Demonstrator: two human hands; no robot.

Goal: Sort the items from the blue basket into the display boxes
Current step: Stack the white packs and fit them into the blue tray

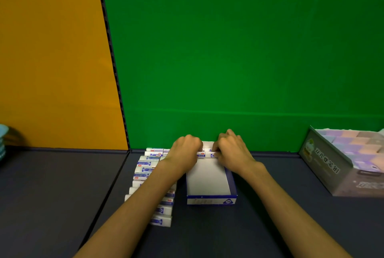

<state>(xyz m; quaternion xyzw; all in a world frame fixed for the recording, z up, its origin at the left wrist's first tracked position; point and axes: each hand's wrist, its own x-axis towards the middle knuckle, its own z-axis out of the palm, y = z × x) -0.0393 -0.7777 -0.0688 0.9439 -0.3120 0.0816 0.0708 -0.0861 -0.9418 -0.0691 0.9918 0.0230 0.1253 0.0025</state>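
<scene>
Together, both hands — left hand [185, 149], right hand [232, 149] — grip eraser [204, 155]

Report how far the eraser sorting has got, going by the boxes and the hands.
Done: little. The blue-and-white display box shows a mostly bare white floor. The grey display box at right already holds pastel blocks.

In hand: the left hand and right hand together hold a row of erasers at that box's far end.

Left: the loose erasers stacked beside it on the table.

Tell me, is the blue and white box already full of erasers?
No. The blue and white box holds erasers only at its far end; the rest shows bare white floor.
</scene>
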